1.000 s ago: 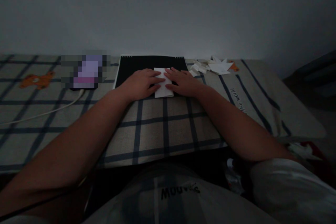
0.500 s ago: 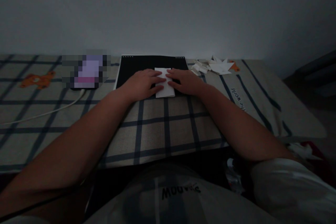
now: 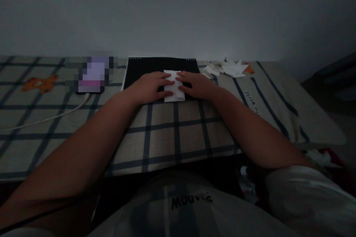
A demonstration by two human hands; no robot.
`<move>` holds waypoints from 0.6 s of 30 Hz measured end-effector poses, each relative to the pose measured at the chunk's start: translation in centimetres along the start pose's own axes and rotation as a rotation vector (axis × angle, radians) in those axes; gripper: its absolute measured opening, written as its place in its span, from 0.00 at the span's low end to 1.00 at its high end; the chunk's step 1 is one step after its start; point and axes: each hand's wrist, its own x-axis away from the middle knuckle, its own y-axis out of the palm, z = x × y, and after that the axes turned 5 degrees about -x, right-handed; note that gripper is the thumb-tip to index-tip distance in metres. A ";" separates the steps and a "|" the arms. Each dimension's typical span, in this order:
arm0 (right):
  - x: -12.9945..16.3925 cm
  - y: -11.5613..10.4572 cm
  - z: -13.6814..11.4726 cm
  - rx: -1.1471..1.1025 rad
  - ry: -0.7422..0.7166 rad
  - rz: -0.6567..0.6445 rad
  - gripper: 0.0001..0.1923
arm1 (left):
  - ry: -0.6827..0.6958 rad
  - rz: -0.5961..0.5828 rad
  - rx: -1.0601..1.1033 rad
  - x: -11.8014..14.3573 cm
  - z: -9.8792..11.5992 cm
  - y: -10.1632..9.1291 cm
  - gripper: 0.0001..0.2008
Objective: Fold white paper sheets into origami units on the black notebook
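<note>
- The left hand [image 3: 148,87] lies palm down on the left part of a folded white paper [image 3: 173,90], fingers stretched out flat and close together, tips pressing onto the sheet.
- The right hand [image 3: 196,85] lies palm down on the right part of the same paper, fingers likewise flat and narrow; the fingertips of the two hands nearly meet over the middle of the sheet.
- Neither hand grips anything (both simply press down on the paper).
- The folded white paper sits on the near edge of a black board [image 3: 141,68], its lower end reaching the board's front border.
- The black board lies flat on a checked cloth [image 3: 172,137] with dark blue lines, close to the pale wall [image 3: 178,11] at the back.
- To the right of the board, well apart from the hands, a small heap of white paper scraps [image 3: 225,69] lies on the cloth.
- To the left of the board sits a blurred-out object [image 3: 90,74], and a white cable [image 3: 50,118] runs from it across the cloth toward the left edge.
- An orange cartoon print [image 3: 40,83] shows on the cloth at far left.
- The light is dim, so finer creases in the paper cannot be made out.
</note>
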 end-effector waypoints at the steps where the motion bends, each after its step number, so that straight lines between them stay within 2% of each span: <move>1: 0.0 0.0 0.0 0.000 0.006 0.002 0.29 | -0.001 -0.004 0.003 0.0 -0.1 0.0 0.30; 10: 0.2 0.0 -0.3 -0.023 -0.008 -0.001 0.37 | 0.015 0.002 0.004 0.4 0.0 -0.2 0.31; 18: 0.2 0.0 -0.8 0.018 0.000 -0.015 0.37 | 0.017 -0.007 -0.027 0.3 0.2 -0.3 0.32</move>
